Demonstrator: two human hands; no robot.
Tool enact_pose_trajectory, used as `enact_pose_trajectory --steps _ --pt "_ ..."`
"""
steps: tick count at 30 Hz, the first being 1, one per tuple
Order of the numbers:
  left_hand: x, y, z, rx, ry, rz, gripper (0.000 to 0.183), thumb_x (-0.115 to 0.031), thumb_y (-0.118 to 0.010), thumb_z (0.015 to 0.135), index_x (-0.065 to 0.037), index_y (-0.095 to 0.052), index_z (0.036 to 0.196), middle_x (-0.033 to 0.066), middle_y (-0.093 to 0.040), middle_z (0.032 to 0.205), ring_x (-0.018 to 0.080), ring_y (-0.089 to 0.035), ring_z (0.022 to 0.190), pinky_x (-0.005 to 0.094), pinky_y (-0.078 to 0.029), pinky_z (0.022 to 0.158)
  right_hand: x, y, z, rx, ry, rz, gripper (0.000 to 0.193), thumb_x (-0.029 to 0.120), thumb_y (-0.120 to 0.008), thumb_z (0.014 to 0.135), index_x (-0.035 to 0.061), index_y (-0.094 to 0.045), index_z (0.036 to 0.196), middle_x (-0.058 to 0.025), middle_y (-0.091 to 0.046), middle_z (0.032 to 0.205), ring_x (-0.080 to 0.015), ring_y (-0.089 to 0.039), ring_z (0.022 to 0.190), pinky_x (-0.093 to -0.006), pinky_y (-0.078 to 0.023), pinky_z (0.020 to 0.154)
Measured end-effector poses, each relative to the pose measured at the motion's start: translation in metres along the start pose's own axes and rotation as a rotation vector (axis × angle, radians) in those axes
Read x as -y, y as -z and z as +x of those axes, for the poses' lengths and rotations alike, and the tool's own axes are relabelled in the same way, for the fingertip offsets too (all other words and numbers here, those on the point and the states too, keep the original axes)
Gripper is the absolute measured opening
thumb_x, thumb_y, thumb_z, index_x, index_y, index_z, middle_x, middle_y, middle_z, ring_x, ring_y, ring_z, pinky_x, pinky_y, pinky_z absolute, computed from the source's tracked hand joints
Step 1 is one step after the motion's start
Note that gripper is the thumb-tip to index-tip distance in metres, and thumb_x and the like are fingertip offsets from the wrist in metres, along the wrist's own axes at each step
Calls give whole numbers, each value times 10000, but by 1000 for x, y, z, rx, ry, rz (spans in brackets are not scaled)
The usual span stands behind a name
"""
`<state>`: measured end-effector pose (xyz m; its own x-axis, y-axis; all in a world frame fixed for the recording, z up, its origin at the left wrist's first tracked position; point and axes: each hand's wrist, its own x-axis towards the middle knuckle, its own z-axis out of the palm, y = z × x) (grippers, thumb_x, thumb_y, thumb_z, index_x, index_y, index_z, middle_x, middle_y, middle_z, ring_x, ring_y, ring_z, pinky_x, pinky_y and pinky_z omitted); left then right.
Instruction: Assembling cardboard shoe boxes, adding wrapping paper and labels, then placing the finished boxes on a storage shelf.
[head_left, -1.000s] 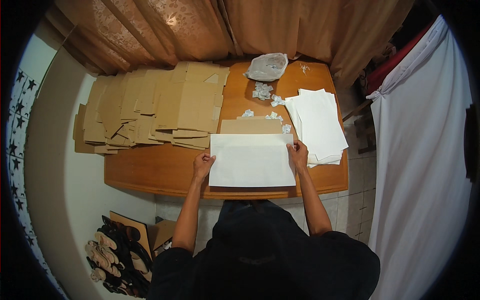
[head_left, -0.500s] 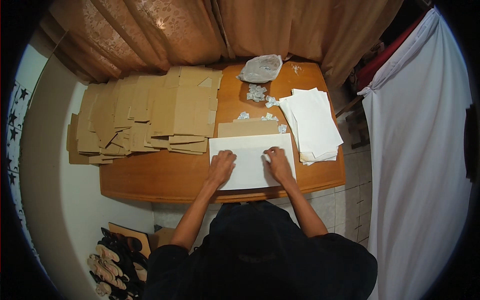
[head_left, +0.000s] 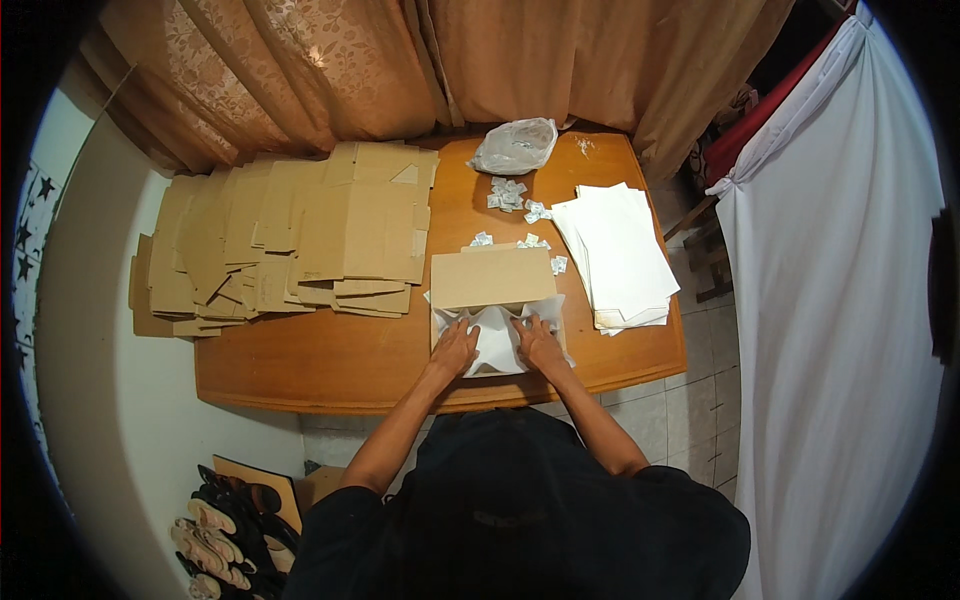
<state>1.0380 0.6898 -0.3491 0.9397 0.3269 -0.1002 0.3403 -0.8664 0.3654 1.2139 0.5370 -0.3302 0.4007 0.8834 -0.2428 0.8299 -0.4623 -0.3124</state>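
In front of me an open cardboard box [head_left: 493, 278] stands on the wooden table, its lid raised at the far side. A sheet of white paper [head_left: 492, 345] sags into the box, its edges rumpled over the sides. At the left of the sheet, my left hand [head_left: 456, 347] presses down with its fingers apart. My right hand [head_left: 540, 343] pushes on the right part of the paper, fingers also spread. Neither hand grips anything. The fingertips are partly hidden among the folds, and the inside of the box is covered by paper.
Flat cardboard pieces [head_left: 300, 225] overlap across the table's left side. A stack of white paper sheets [head_left: 620, 255] lies to the right. Small white sachets [head_left: 507, 194] are scattered beyond the box, near a translucent plastic bag [head_left: 514, 147]. Shoes [head_left: 215, 545] sit on the floor at lower left.
The white sheet, flat over the box before, has sunk into it and creased. Both hands have pushed down with it, and the cardboard lid now shows more fully behind.
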Motion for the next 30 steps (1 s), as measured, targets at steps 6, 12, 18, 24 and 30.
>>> enact_pose_trajectory --steps 6,12,18,24,30 --pt "-7 3 15 275 54 125 632 -236 -825 760 -51 -524 1284 246 -465 1358 409 -469 1293 569 -425 1056 -20 -11 16 240 -4 94 684 178 -644 841 145 -424 1488 -310 -403 1434 -534 -464 1244 -570 -431 1056" --pt "-5 6 19 450 86 108 521 -231 -779 784 -52 -572 1227 254 -511 1311 433 -516 1253 579 -427 1037 -19 -7 20 512 95 -9 640 298 -591 865 168 -443 1474 -367 -377 1452 -569 -397 1332 -634 -429 1017" --pt "-15 21 23 481 225 72 276 -207 -575 933 -50 -657 1144 219 -579 1291 386 -570 1225 558 -445 1022 1 22 13 477 117 -3 354 202 -530 911 92 -659 1222 -210 -572 1341 -455 -505 1283 -578 -471 985" --pt "-18 26 20 508 204 -22 247 -96 -541 934 -40 -599 1167 254 -601 1212 424 -643 1079 510 -558 852 -8 7 14 415 69 -166 314 135 -517 936 42 -637 1211 -267 -556 1320 -436 -567 1172 -544 -518 944" --pt "-8 18 24 530 166 -22 260 -54 -521 937 -50 -561 1193 283 -582 1184 443 -664 1008 511 -569 808 -6 15 14 420 26 -42 339 95 -523 933 43 -568 1265 -291 -563 1248 -454 -610 1094 -488 -569 890"
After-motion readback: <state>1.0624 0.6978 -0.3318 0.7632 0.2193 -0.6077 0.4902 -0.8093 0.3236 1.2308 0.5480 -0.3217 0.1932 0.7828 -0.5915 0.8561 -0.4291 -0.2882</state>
